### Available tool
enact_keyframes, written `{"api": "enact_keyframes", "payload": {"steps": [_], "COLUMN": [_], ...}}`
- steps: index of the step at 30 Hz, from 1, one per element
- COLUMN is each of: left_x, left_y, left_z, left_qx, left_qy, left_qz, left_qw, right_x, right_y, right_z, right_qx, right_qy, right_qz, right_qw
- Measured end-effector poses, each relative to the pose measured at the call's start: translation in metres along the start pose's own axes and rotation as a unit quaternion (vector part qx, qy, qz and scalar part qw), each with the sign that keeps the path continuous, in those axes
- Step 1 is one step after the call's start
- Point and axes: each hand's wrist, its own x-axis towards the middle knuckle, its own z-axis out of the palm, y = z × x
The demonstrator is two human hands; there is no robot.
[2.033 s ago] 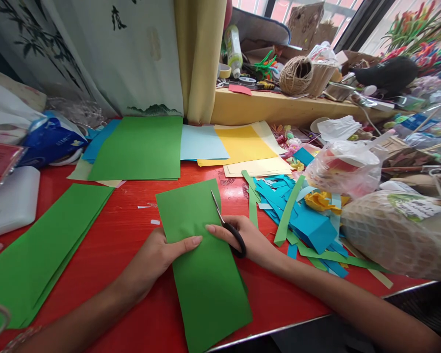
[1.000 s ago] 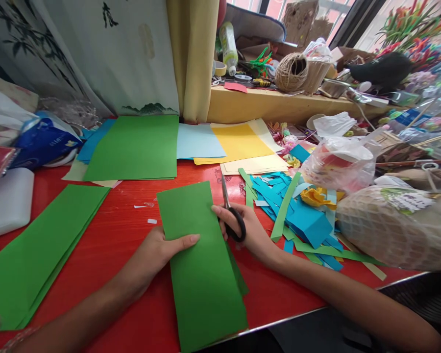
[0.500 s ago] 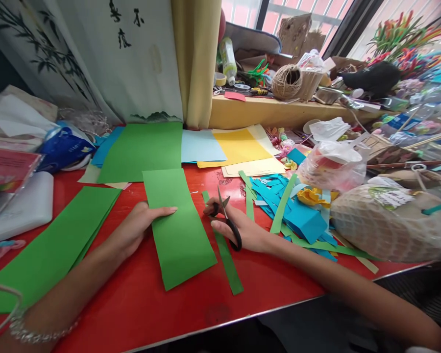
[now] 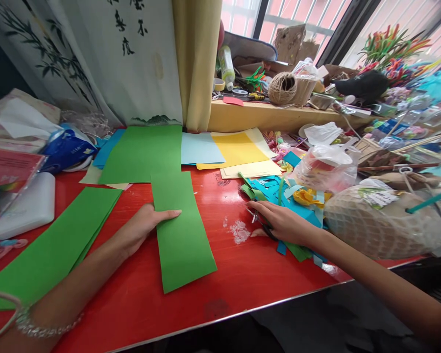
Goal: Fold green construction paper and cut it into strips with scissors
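Red lacquer covered the worktop (image 4: pixel 220 294), the largest thing in view, its near edge running along the bottom. On its left side lay a long stack of green sheets (image 4: pixel 55 245), slanting toward the near corner, and farther back a wide green sheet (image 4: pixel 141 153) sat beside pale blue paper (image 4: pixel 200 147) and yellow paper (image 4: pixel 238 148). On the right stood a bulging mesh-wrapped bag (image 4: pixel 375 223), with a clear plastic bag (image 4: pixel 325 166) behind it.

Between these lay the green strip (image 4: pixel 182 230), a tall rectangle flat on the worktop, its far end overlapping the wide green sheet. The left hand (image 4: pixel 143 226) rested at the strip's left edge, about halfway along it; its grip was loosely apart, the thumb lying on top of the paper and the fingers beside or under the edge, pinning rather than pinching it.

Well to the right of the strip, across bare red surface, was a heap of blue and green scraps (image 4: pixel 282 196). The right hand (image 4: pixel 284 223) lay palm down on the near side of that heap, apart from the strip. Scissors (image 4: pixel 260 223) showed beneath it, the blades poking out toward the strip and the dark handles under the fingers; whether that grip was closed through the handles could not be told. A small white smear (image 4: pixel 238 231) marked the worktop between hand and strip.
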Motion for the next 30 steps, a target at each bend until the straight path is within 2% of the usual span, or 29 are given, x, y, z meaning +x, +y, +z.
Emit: {"api": "enact_keyframes", "payload": {"steps": [4,8,11,13,14,16,17,20,23,27,30], "left_x": [-0.002,-0.002,0.0,0.001,0.001,0.001,0.002,0.003,0.004,0.005,0.006], "left_y": [0.001,0.001,0.0,0.0,0.0,0.001,0.001,0.001,0.0,-0.003,-0.005], "left_z": [0.001,0.0,0.0,0.0,0.0,0.001,0.001,0.001,0.001,0.0,-0.001], "left_qx": [0.001,0.004,0.028,0.05,0.063,0.087,0.097,0.107,0.098,0.09,0.094], "left_qy": [-0.003,-0.016,-0.017,-0.016,-0.014,-0.007,-0.006,-0.016,-0.025,-0.053,-0.069], "left_qz": [0.001,0.003,-0.009,-0.017,-0.019,-0.014,-0.01,-0.002,-0.001,0.006,0.002], "left_qw": [1.0,1.0,0.999,0.998,0.998,0.996,0.995,0.994,0.995,0.995,0.993], "right_x": [0.002,0.011,0.027,0.043,0.052,0.073,0.084,0.117,0.144,0.163,0.172], "right_y": [-0.007,-0.017,-0.019,-0.013,-0.009,0.001,0.006,0.009,-0.003,-0.019,-0.018], "right_z": [-0.002,-0.014,-0.028,-0.035,-0.038,-0.04,-0.039,-0.033,-0.024,-0.021,-0.024], "right_qx": [-0.027,-0.058,-0.078,-0.076,-0.069,-0.033,-0.023,-0.023,-0.009,0.011,0.023], "right_qy": [0.016,0.096,0.151,0.121,0.08,-0.042,-0.069,-0.067,-0.076,-0.108,-0.123], "right_qz": [-0.01,-0.025,0.026,0.096,0.126,0.149,0.146,0.138,0.112,0.075,0.069], "right_qw": [0.999,0.993,0.985,0.985,0.986,0.987,0.987,0.988,0.991,0.991,0.99]}}
